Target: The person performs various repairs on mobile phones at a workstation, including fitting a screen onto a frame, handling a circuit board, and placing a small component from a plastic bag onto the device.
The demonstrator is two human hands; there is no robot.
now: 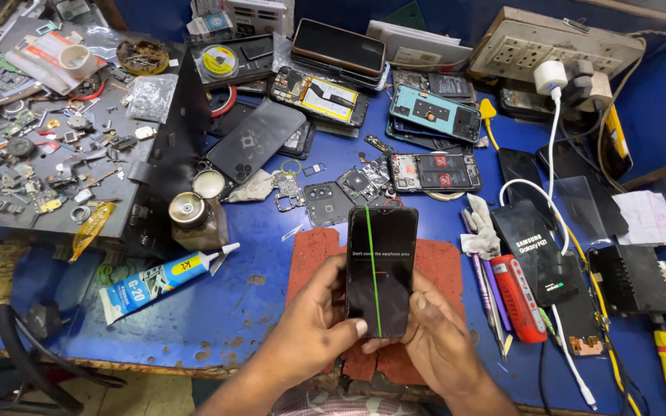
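Observation:
Both my hands hold a black smartphone (380, 270) upright over a worn red mat (441, 266) on the blue bench. Its dark screen is lit, with a thin green vertical line down the middle and a small line of white text. My left hand (314, 323) grips the phone's lower left edge, thumb on the screen's bottom corner. My right hand (433, 335) cups the lower right edge, thumb beside the screen.
A glue tube (165, 276) and a small glass bottle (194, 219) lie at left. Several opened phones and boards (433, 112) crowd the back. A parts tray (48, 131) sits far left. A red tool (518, 296), white charging cable (553, 146) and power strip (556, 46) are at right.

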